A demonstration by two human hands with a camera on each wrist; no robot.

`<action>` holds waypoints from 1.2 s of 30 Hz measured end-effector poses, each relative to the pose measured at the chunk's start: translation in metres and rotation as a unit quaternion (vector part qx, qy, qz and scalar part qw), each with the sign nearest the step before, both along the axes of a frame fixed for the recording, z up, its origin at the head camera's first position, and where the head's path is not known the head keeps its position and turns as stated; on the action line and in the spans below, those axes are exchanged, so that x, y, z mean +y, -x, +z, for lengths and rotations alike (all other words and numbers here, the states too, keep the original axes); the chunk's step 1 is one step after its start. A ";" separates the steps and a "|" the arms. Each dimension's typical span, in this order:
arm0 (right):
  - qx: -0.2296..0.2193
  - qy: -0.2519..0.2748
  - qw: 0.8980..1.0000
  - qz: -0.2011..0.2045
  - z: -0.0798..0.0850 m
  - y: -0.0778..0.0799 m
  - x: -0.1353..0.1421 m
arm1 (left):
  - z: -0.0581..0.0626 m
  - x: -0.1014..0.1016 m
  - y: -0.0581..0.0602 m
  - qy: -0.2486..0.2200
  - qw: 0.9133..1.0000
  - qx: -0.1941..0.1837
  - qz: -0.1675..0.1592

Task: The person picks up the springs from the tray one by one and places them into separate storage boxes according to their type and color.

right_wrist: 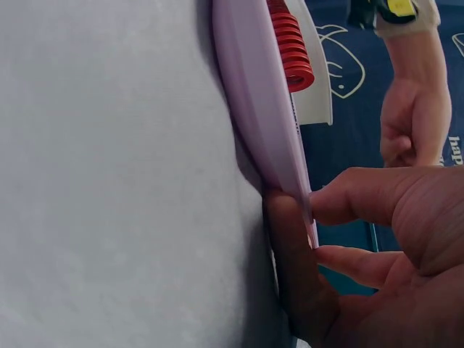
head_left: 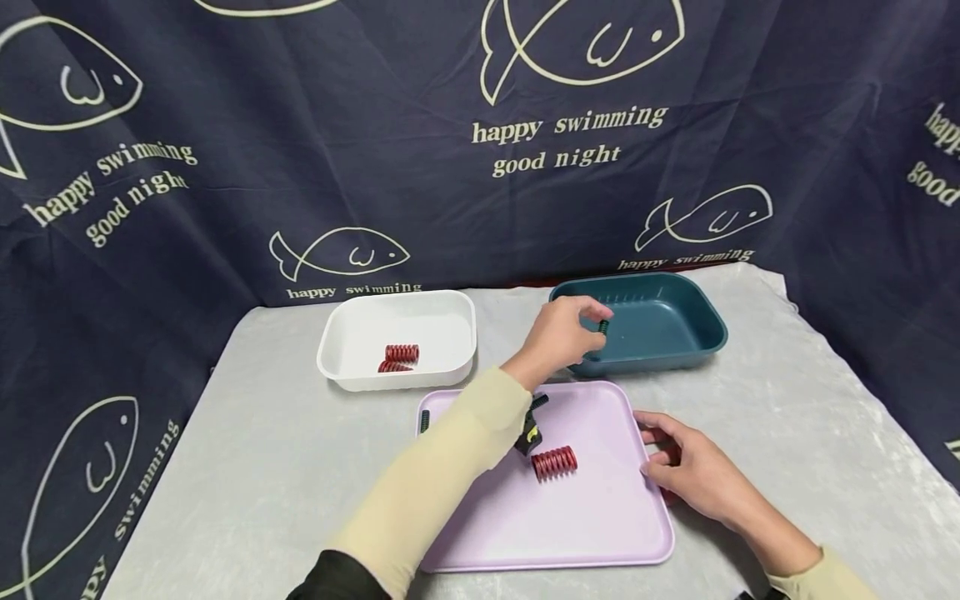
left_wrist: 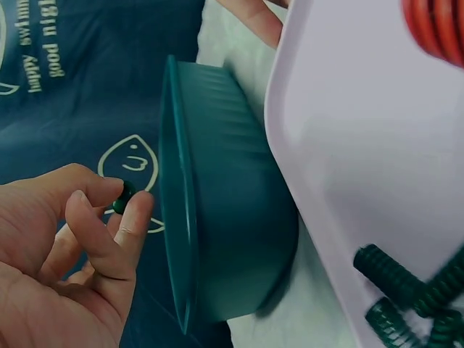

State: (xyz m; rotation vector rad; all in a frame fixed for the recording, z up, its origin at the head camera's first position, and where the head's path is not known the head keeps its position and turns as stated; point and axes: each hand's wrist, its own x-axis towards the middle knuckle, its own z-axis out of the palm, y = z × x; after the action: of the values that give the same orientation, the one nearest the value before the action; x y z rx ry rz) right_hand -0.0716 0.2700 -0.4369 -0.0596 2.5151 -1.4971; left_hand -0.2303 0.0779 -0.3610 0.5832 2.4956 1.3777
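Between its thumb and fingertips my left hand (head_left: 558,335) pinches a small dark green coil spring (head_left: 603,327), over the left part of the teal bin (head_left: 637,364). The left wrist view also shows this green spring (left_wrist: 123,197), at the bin's open side. My right hand (head_left: 701,475) grips the right rim of the lilac tray (head_left: 600,521), thumb and fingers on either side of the edge in the right wrist view. On the tray lie a thick red spring (head_left: 554,463) and several green springs (left_wrist: 391,272), partly hidden by my left forearm in the head view.
A white bin (head_left: 405,382) at the back left holds red springs (head_left: 402,353). Both bins stand behind the tray on a pale cloth-covered table (head_left: 247,467). A dark blue curtain (head_left: 450,192) with fish drawings hangs behind and at the sides.
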 end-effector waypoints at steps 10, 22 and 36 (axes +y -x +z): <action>0.003 0.006 1.000 -0.001 -0.001 0.000 0.000 | -0.003 0.043 0.015 0.083 0.996 0.004 0.038; 0.019 0.012 1.000 0.004 -0.002 -0.001 0.000 | -0.017 0.065 0.018 0.218 0.974 0.031 0.050; 0.017 0.006 1.000 0.001 -0.002 0.000 0.000 | -0.029 0.066 0.023 0.213 0.973 0.030 0.084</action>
State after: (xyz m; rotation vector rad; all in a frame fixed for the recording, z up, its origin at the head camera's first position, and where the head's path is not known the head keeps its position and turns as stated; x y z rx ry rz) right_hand -0.0716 0.2699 -0.4389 -0.0912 2.5320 -1.5223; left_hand -0.2531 0.1442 -0.3895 0.3314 2.8236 0.8332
